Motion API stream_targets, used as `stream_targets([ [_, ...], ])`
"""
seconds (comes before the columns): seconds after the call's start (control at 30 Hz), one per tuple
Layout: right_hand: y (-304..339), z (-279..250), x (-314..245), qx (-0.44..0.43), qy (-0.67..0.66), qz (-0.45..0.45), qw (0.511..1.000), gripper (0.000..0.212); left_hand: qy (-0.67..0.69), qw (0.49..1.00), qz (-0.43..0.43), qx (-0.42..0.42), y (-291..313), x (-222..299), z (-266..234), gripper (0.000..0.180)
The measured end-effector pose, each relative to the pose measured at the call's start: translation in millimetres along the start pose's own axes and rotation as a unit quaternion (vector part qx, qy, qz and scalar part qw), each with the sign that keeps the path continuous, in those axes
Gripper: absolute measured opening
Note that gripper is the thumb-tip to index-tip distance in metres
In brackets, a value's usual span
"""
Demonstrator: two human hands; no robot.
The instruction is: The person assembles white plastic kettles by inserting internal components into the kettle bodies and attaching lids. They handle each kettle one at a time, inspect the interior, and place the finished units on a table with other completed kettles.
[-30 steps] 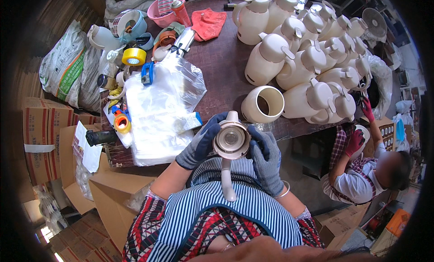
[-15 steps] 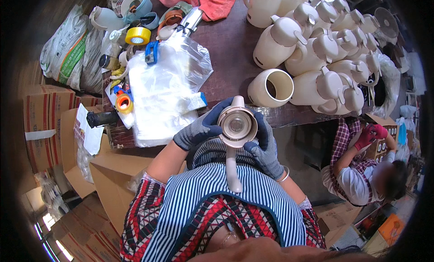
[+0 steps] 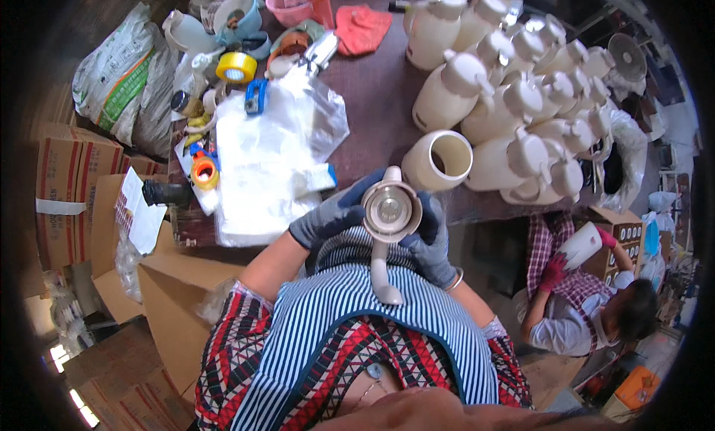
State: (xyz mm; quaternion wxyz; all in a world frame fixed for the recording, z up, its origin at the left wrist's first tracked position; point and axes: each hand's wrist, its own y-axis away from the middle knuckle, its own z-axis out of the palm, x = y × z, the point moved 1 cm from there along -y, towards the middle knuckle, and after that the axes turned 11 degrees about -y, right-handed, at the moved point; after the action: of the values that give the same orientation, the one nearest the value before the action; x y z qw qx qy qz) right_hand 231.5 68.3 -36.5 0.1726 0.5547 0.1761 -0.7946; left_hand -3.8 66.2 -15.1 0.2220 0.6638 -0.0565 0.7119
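A beige thermos jug part (image 3: 392,214) with a short spout and a long curved handle is held in front of my apron. Its round opening faces up, showing a ribbed ring and a shiny centre; how far it extends below is hidden. My left hand (image 3: 328,218), in a grey and navy glove, is closed around its left side. On the opposite side my right hand (image 3: 432,246), gloved alike, grips it too. Just beyond, an open-topped beige jug shell (image 3: 438,161) stands tilted in view at the table's near edge.
Several beige lidded jugs (image 3: 514,103) crowd the table's right side. Clear plastic bags (image 3: 264,163), yellow tape (image 3: 237,68) and a red cloth (image 3: 361,29) lie leftward. Open cartons (image 3: 186,297) stand at left. A co-worker (image 3: 573,304) in red gloves holds a pale cylinder at right.
The jug part stays between my hands, its opening a little lower in view. The table scene has shifted slightly with my head. The co-worker's hands now hold a pale cylinder.
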Motion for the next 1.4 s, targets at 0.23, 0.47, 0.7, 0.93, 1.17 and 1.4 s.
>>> stream_targets([
  [0.23, -15.7, 2.0, -4.0, 0.015, -0.022, -0.011, 1.000, 0.078, -0.037, 0.998, 0.039, -0.008, -11.5, 6.9, -4.3, 0.110],
  [0.47, -35.9, -5.5, 1.0, 0.013, 0.019, -0.095, 0.995, 0.078, 0.042, 0.994, 0.092, 0.031, -17.7, 28.7, 9.9, 0.089],
  [0.7, -85.7, 30.4, -79.1, -0.039, 0.283, -0.173, 0.943, 0.078, -0.532, 0.709, 0.382, 0.261, -13.8, 46.3, 8.0, 0.051],
  [0.93, -77.1, 45.6, -74.2, 0.004, 0.144, -0.131, 0.981, 0.072, -0.430, 0.815, 0.300, 0.248, 5.3, 50.2, 11.8, 0.055],
  [1.17, -59.2, 40.7, -49.1, 0.033, 0.015, -0.044, 0.998, 0.054, -0.255, 0.935, 0.159, 0.190, 16.2, 3.1, 9.8, 0.063],
  [1.4, -41.1, 32.3, -24.1, 0.018, -0.278, 0.175, 0.944, 0.079, -0.130, 0.969, 0.161, 0.135, 3.2, 16.8, -9.2, 0.125],
])
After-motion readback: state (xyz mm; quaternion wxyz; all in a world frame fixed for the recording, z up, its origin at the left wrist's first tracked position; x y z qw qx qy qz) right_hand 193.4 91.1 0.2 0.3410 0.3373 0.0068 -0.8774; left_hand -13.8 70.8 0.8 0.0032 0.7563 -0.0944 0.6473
